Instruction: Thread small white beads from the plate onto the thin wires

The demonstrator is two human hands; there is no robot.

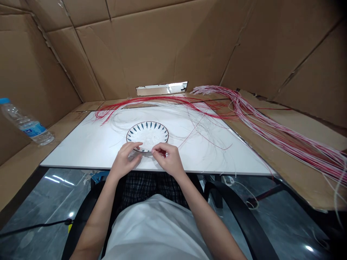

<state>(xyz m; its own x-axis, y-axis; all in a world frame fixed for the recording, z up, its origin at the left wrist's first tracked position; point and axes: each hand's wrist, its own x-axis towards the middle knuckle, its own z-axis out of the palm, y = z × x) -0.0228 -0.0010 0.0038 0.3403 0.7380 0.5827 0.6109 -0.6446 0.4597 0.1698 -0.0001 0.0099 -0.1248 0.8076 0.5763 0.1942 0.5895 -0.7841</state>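
One plate (pixel 148 125), one unreadable bottle label (pixel 34 129)

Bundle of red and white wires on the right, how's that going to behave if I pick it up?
The bundle of red and white wires will probably feel floppy, since its thin strands fan out loosely across the cardboard sheet. It's likely light for its size. Loose strands trailing onto the white board suggest it may snag or tangle when lifted.
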